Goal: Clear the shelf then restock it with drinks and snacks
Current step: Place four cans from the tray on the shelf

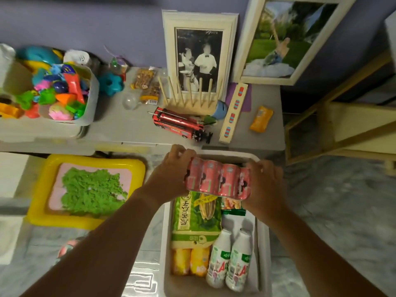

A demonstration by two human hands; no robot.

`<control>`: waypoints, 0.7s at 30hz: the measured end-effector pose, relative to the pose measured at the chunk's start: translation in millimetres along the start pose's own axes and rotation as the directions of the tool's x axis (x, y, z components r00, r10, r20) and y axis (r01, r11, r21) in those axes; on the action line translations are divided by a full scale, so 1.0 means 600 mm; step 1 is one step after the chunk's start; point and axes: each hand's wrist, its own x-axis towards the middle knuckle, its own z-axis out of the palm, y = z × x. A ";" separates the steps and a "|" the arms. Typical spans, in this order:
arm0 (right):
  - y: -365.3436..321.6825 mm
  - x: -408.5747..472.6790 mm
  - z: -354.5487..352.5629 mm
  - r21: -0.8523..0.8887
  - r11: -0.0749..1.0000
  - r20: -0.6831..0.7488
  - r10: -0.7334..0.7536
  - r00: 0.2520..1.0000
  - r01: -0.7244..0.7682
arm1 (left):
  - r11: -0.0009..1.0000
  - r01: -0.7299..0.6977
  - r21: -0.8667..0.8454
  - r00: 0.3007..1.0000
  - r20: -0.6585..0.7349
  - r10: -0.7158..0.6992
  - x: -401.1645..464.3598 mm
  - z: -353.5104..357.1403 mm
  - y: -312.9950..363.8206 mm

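Two glossy white drink bottles [229, 264] lie in grey plastic bin [264, 243] beside a crinkled green snack bag [195, 219]. Above it, left hand [171, 174] and right hand [264, 185] grip either end of a shrink-wrapped four-pack of red cans [217, 179], fingers curled

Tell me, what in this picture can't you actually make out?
- Head view: the far end of the bin is covered by the pack of red cans that the left hand and right hand hold.
- The snack packet is mostly under the pack.
- The can labels are too blurred to read.
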 end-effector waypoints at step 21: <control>0.038 -0.247 -0.549 0.860 0.507 -0.252 0.322 0.913 0.058 | 0.715 -0.093 -0.692 0.996 -0.064 0.068 -0.149 -0.365 0.456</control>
